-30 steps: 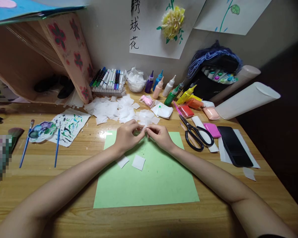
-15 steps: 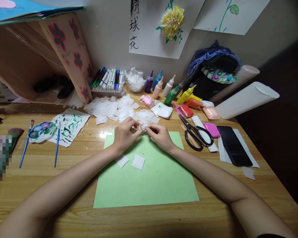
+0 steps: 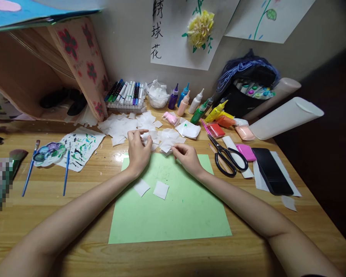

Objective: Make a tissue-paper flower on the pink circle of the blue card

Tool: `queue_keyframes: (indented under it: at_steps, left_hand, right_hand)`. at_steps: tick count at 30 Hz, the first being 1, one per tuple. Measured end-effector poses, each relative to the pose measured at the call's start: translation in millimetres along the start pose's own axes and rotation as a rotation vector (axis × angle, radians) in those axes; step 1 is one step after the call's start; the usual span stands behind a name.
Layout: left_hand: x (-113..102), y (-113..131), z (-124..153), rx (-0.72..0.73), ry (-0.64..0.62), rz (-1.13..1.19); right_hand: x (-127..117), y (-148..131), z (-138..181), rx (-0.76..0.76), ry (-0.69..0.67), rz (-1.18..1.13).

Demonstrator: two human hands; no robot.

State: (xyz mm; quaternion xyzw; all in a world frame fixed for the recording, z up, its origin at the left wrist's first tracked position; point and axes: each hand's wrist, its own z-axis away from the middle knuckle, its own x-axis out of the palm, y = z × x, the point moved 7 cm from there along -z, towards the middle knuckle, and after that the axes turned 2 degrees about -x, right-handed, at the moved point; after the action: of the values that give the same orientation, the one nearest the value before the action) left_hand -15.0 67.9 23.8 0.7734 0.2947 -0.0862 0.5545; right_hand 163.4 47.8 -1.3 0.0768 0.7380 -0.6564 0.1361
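Observation:
My left hand [image 3: 140, 152] is raised just beyond the upper left of a green sheet [image 3: 173, 215]. Its thumb and curled fingers are apart, with white paper showing between and beside them; I see no clear pinch on any piece. My right hand [image 3: 186, 156] pinches the near edge of a small stack of thin white paper squares [image 3: 169, 139] at the green sheet's far edge. Two white squares, one on the left [image 3: 141, 187] and one on the right [image 3: 161, 190], lie flat on the green sheet below my hands.
Loose white paper pieces [image 3: 122, 127] spread at the back left, near a marker rack [image 3: 125, 96] and a bowl [image 3: 158, 98]. Paint bottles [image 3: 196, 102] stand behind. To the right lie black-handled scissors [image 3: 227, 156] and a phone [image 3: 272, 171]. Paintbrushes [image 3: 66, 171] lie left.
My left hand has moved left and away from my right hand, and its fingers have spread. White paper now shows beside it. My right hand stays at the paper stack.

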Motion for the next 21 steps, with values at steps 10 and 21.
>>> queue_keyframes:
  at_steps: [10,21]
  left_hand:
    - [20.0,36.9,19.1,0.392,-0.314,-0.071]
    - [21.8,29.8,17.4,0.308,-0.348,-0.010]
  right_hand:
    - [4.9,-4.4,0.9,0.009,-0.090,-0.012]
    - [7.4,-1.6,0.9,0.004,-0.107,0.020]
